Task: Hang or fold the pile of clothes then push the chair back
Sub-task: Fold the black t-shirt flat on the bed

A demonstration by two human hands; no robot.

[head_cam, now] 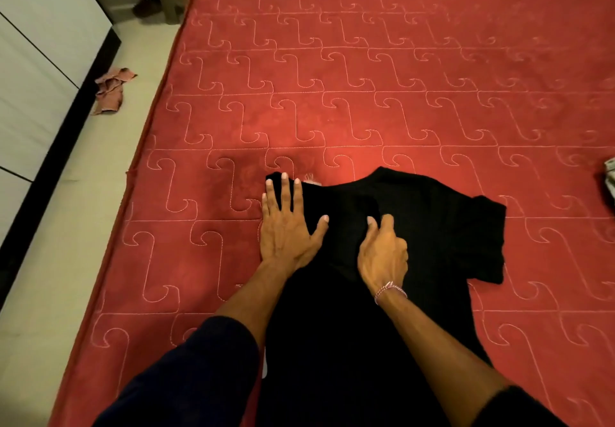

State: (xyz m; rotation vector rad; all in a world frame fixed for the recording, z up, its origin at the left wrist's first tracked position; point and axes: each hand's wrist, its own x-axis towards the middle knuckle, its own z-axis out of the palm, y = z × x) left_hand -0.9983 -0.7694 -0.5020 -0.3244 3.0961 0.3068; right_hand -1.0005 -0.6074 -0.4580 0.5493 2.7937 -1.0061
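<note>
Left hand [288, 223] lay flat, fingers spread, on black shirt [432, 226]; right hand [382, 253] fingers pinched its cloth, on red mattress [366, 77].

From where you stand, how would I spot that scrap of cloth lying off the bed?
Find the red quilted mattress, then its left edge. On the pale floor beside it, close to the white cabinet, lies a crumpled pinkish rag. It is the only cloth on the floor.

black t-shirt [416, 226] on red mattress [366, 77] w/ pale stitched hook-curl quilting; pinkish-red rag [111, 90] on cream floor [66, 226]; white cabinet [33, 60], black edge; silver-pink bracelet [389, 290]; navy sleeves [199, 370]
</note>
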